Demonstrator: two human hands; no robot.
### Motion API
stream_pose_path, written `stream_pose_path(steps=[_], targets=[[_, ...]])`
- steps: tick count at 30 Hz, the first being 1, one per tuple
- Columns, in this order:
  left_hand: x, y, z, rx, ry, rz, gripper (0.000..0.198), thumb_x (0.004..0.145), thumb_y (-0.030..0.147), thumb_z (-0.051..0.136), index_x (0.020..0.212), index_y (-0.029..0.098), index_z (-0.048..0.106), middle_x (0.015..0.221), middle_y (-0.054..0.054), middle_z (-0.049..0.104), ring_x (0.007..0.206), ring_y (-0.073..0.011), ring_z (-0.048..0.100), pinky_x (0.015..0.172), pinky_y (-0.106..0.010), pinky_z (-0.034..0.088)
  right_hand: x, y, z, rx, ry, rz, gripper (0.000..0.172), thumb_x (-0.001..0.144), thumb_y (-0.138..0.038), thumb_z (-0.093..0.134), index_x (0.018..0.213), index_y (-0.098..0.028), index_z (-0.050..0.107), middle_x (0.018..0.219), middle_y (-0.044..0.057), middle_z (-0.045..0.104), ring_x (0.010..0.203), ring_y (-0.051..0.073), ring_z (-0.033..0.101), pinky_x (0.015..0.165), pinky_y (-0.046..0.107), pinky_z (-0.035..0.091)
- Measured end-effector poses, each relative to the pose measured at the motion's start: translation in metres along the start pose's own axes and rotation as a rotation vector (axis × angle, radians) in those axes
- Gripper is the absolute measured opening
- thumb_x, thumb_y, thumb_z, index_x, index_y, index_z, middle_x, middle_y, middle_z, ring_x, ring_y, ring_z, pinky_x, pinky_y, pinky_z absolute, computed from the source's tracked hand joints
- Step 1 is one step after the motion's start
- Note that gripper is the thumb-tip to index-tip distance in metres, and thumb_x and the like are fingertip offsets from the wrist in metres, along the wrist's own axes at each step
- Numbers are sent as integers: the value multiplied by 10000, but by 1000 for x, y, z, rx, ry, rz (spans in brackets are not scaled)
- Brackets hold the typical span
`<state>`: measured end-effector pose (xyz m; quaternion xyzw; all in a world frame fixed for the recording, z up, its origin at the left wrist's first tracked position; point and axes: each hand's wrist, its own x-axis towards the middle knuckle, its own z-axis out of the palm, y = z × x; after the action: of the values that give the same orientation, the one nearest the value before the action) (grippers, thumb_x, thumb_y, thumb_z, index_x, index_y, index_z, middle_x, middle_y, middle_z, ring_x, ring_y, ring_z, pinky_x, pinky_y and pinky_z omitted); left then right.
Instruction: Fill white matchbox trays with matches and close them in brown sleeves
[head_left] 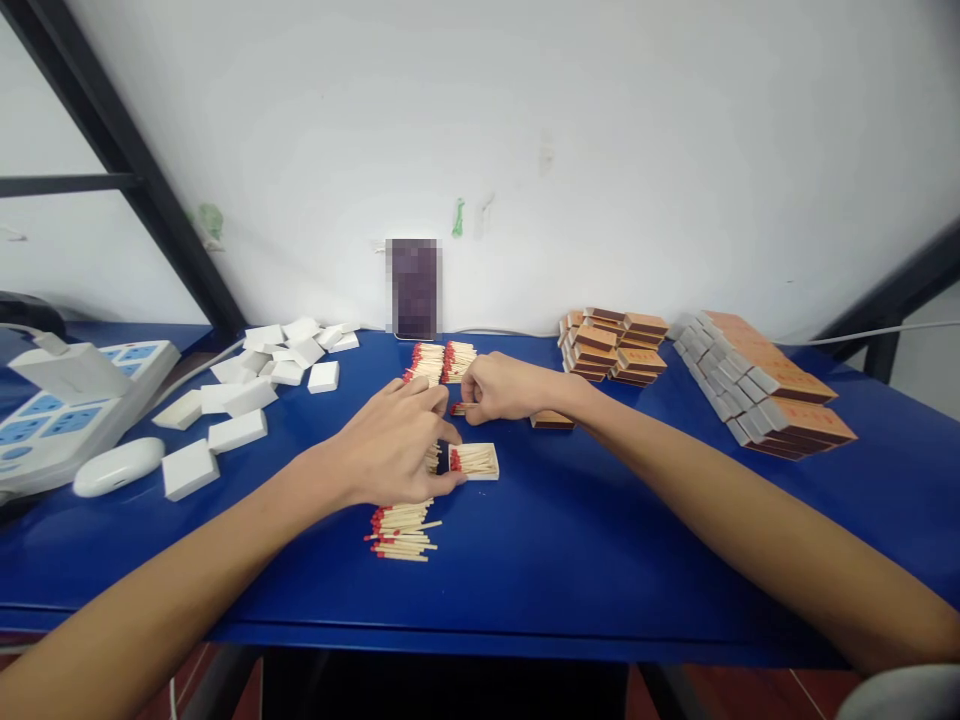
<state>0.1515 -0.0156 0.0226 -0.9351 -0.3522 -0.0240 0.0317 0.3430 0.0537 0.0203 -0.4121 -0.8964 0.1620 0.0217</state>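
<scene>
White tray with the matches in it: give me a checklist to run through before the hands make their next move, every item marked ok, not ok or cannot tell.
1. White tray lies open side up: ok.
2. Left hand is at the tray: ok, thumb and finger at its left end.
3. Matches inside point one way: ok, the visible red heads are at the left end.
4. Right hand has matches: ok, red-tipped held matches show at its fingertips.
5. Near pile lies neatly: not ok, some sticks jut out unevenly.
6. Exact number in the tray: cannot tell, they overlap.
</scene>
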Motion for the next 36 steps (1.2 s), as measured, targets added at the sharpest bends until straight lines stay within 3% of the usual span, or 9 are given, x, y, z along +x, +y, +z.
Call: stream_pose_path(steps=[5, 16, 21, 26, 30, 36], targets=[[1, -2, 2, -32, 2, -12, 380, 805, 555, 594, 993, 261, 747, 887, -51, 540, 864, -220, 503, 749, -360, 331, -1, -1, -1, 7, -20, 7, 124, 662, -254, 643, 716, -148, 677, 656, 5, 659, 584, 114, 542, 538, 233, 368], [0, -5, 5, -51, 28, -15, 406, 797, 566, 594, 1003, 254, 751, 884, -54, 553, 877, -226, 506, 765, -365, 341, -7, 6, -11, -54, -91, -58, 116, 645, -276, 642, 682, -167, 633, 625, -20, 624, 553, 107, 511, 508, 235, 338], [1, -3, 4, -54, 21, -31, 421, 796, 568, 589, 1001, 239, 753, 897, -59, 566, 872, -226, 503, 791, -373, 350, -23, -10, -26, 29, -164, -59, 126, 655, -270, 635, 726, -168, 656, 639, -21, 629, 529, 96, 480, 488, 232, 324], [1, -3, 2, -50, 11, -19, 407, 805, 569, 577, 983, 244, 746, 937, -64, 584, 905, -240, 505, 795, -374, 350, -30, -30, -18, 9, -250, -157, 88, 681, -238, 624, 702, -164, 666, 597, -30, 616, 508, 91, 457, 499, 247, 299], [1, -3, 2, -48, 13, -7, 395, 817, 555, 571, 958, 231, 747, 933, -71, 594, 913, -243, 506, 796, -373, 346, -27, -32, -12, 7, -243, -183, 124, 727, -251, 615, 709, -155, 692, 584, -19, 633, 509, 93, 465, 510, 248, 297], [1, -1, 1, -41, 7, -17, 405, 812, 576, 577, 974, 249, 752, 866, -62, 581, 861, -230, 501, 763, -360, 334, -32, -32, -25, 21, -295, -175, 156, 716, -232, 633, 804, -166, 743, 723, -2, 721, 582, 110, 557, 527, 228, 353]])
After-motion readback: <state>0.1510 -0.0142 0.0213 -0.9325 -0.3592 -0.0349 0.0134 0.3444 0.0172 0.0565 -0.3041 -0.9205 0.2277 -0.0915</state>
